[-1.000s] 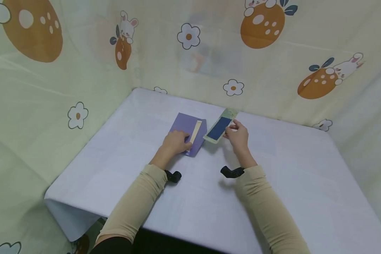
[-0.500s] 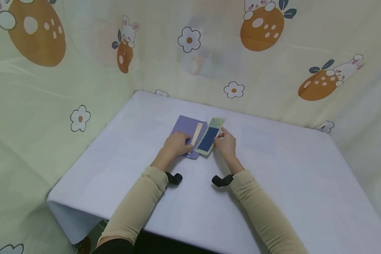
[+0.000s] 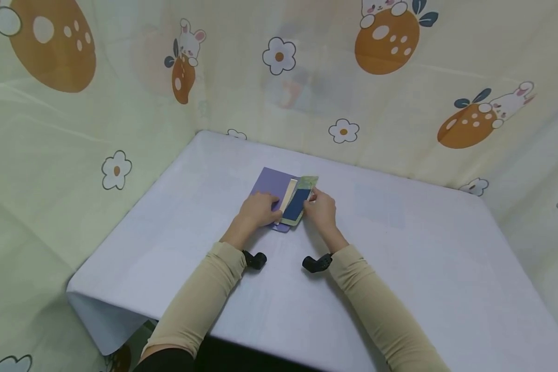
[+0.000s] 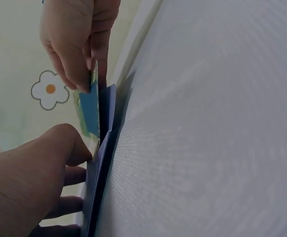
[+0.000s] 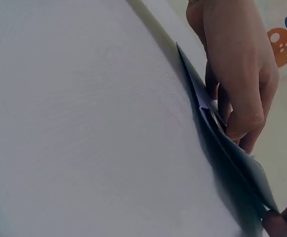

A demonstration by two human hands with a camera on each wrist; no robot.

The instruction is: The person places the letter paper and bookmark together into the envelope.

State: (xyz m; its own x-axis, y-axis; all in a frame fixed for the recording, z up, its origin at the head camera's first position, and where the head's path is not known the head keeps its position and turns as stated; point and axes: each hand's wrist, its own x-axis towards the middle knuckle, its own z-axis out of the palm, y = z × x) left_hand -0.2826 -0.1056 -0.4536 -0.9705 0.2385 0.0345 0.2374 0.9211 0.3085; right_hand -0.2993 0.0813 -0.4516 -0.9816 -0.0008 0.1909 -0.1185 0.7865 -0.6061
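Observation:
A purple paper envelope (image 3: 270, 181) lies on the white-covered table, its flap spread to the right. A cream strip (image 3: 289, 192) shows along its opening. My left hand (image 3: 258, 209) rests on the envelope, with the thumb near the strip and the fingers spread over the paper. My right hand (image 3: 322, 211) pinches the right edge of a narrow green card (image 3: 308, 182) with a dark blue panel. The card overlaps the flap, its left edge close beside the strip. In the left wrist view the card (image 4: 89, 111) stands tilted at the envelope's opening.
A white cloth covers the table (image 3: 423, 268). Behind and beside it hangs a pale curtain (image 3: 242, 93) printed with rabbits and flowers. A black wrist camera (image 3: 317, 263) sits at each cuff.
My right hand has brought the card left and down, from beside the envelope to over its flap and against the cream strip. My left hand has stayed on the envelope.

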